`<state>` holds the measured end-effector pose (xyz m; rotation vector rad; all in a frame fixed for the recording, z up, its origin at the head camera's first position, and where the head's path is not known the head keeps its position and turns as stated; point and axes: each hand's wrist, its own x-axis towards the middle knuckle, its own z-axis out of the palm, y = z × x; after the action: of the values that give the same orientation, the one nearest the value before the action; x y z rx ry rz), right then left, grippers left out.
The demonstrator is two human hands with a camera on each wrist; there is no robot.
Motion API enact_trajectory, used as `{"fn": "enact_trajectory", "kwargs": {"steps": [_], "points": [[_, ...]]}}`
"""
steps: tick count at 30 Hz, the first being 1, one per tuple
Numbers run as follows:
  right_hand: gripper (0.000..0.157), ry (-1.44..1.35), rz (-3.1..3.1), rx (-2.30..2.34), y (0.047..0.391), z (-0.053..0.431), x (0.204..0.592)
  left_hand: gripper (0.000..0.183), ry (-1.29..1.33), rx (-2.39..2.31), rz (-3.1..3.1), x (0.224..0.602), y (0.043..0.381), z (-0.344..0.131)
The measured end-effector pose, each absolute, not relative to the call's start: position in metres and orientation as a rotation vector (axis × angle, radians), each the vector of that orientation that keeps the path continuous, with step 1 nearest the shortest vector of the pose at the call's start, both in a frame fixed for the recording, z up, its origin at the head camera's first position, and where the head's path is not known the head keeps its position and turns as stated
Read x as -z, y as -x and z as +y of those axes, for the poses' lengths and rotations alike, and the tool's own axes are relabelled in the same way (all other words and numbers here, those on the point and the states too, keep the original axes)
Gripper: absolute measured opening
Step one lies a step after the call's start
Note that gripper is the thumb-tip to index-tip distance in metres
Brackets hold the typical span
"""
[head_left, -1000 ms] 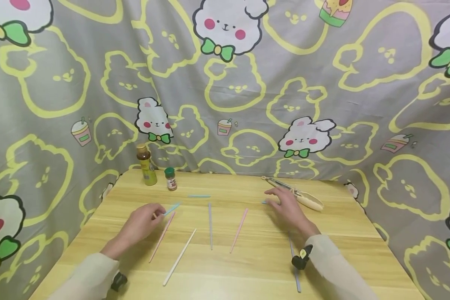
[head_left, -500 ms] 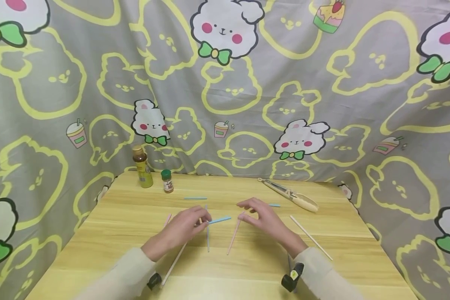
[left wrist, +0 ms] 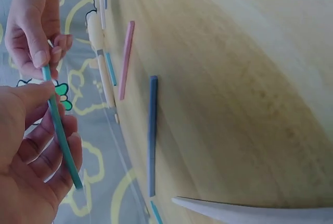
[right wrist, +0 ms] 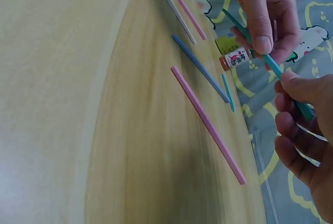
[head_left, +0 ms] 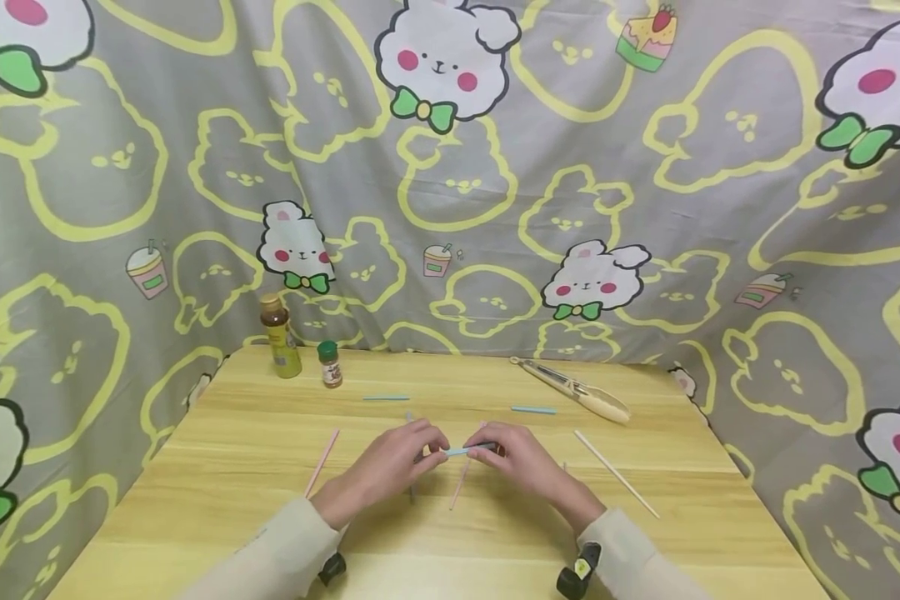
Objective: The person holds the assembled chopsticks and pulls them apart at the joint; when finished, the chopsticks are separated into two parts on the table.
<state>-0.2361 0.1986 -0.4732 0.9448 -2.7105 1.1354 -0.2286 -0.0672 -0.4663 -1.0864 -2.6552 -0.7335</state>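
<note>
Over the middle of the table, a teal-blue straw [left wrist: 64, 143] is held between both hands. My left hand [head_left: 396, 462] pinches it between thumb and forefinger, and its lower length runs past the other fingers in the left wrist view. The right hand [head_left: 523, 458] pinches the same straw close to the left fingertips. Beneath the hands lie a pink straw [right wrist: 208, 125] and a grey-blue straw [left wrist: 153, 135], both partly covered in the head view. Another pink straw [head_left: 322, 462] lies by the left forearm, and a white straw [head_left: 617, 475] lies right of the right hand.
Two short blue straws, one at back left [head_left: 386, 398] and one at back right [head_left: 534, 410], lie beyond the hands. A tall bottle [head_left: 281, 346] and a green-capped jar [head_left: 330, 367] stand back left. Tongs [head_left: 570, 389] lie back right, before a patterned curtain [head_left: 465, 208].
My left hand has carried the teal-blue straw rightward to the middle. The right hand has come left from near the short back-right straw and now pinches the carried straw too.
</note>
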Motion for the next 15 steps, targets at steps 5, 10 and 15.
{"fn": "enact_trajectory", "kwargs": {"steps": [5, 10, 15], "points": [[0.007, -0.818, -2.736, -1.157, 0.232, 0.205, 0.475, 0.012, 1.073, 0.755, -2.685, 0.469, 0.23, -0.071], [0.009, -0.836, -2.754, -1.121, 0.228, 0.209, 0.477, 0.012, 1.093, 0.78, -2.681, 0.47, 0.232, -0.07], [0.019, -0.912, -2.741, -1.058, 0.226, 0.211, 0.481, 0.012, 1.115, 0.796, -2.668, 0.471, 0.233, -0.067]]}}
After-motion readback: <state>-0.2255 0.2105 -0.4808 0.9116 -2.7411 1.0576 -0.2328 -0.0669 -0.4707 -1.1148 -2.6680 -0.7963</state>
